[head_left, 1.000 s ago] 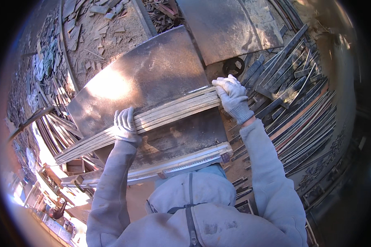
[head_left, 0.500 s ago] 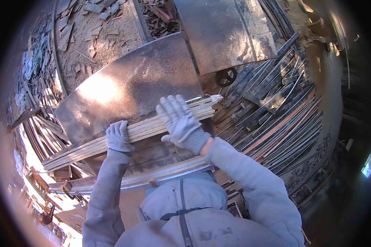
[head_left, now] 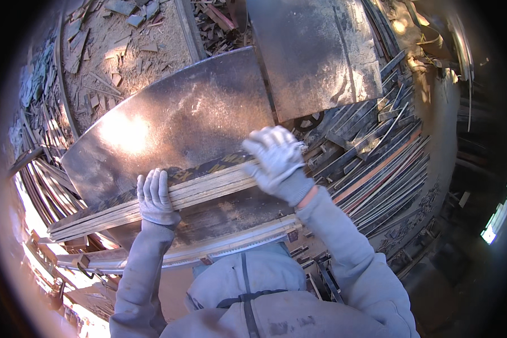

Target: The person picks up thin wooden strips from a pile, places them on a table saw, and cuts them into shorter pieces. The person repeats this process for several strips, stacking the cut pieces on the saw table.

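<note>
A stack of long plywood strips [head_left: 208,189] with pale layered edges lies slantwise across a brown metal table [head_left: 203,107]. The upper strip has a dark face with yellowish marks. My left hand [head_left: 156,197], in a pale knitted glove, rests across the strips left of their middle, fingers stretched out and a little apart; its thumb is hidden. Over the right end of the stack is my right hand [head_left: 277,162], gloved alike and slightly blurred. Its fingers reach out past the far edge, and its thumb lies toward the strips. It covers part of that end.
Beyond stands a second metal tabletop [head_left: 315,56], with a dark handwheel [head_left: 310,121] below it. A pale fence rail [head_left: 231,243] runs along the near side. Piled wood strips [head_left: 383,174] lie at right, offcuts and sawdust [head_left: 124,50] at far left.
My right hand has moved right to the end of the stack, its fingers less spread. My left hand's fingers have straightened. The stack has shifted slightly, showing more of its dark upper face.
</note>
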Tool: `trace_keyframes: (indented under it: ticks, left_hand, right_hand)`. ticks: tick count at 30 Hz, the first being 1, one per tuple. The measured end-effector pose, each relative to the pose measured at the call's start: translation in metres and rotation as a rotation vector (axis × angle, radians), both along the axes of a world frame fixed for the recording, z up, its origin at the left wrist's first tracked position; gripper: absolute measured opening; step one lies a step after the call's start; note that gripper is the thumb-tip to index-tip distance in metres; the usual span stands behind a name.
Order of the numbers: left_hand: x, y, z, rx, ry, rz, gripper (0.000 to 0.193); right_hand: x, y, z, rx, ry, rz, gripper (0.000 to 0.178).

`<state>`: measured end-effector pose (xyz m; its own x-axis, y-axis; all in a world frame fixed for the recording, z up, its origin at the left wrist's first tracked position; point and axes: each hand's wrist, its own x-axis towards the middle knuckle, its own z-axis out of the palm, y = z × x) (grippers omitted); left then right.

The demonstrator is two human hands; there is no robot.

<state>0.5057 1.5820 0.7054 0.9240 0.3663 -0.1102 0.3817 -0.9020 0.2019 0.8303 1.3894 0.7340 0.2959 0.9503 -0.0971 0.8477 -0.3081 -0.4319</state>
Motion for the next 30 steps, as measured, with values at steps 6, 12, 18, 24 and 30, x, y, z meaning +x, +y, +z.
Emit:
trace_keyframes:
  ticks: [6,12,18,24,30]
  left_hand:
    - [0.002,0.000,-0.001,0.051,-0.021,0.004,0.084]
    - [0.003,-0.001,0.000,0.059,-0.082,0.018,0.092]
    - [0.001,-0.001,-0.001,0.041,-0.059,0.009,0.100]
    - [0.003,-0.001,-0.003,0.070,-0.082,0.012,0.100]
    - [-0.001,0.001,-0.002,-0.029,-0.003,0.024,0.093]
  right_hand:
    - [0.073,-0.036,0.007,-0.369,0.605,-0.332,0.037]
    - [0.088,-0.021,0.009,-0.553,0.738,-0.416,0.029]
    - [0.094,-0.035,-0.003,-0.434,0.494,-0.142,0.025]
    - [0.087,-0.056,-0.026,-0.233,0.199,0.026,0.026]
    - [0.093,-0.063,-0.023,-0.231,0.195,0.104,0.025]
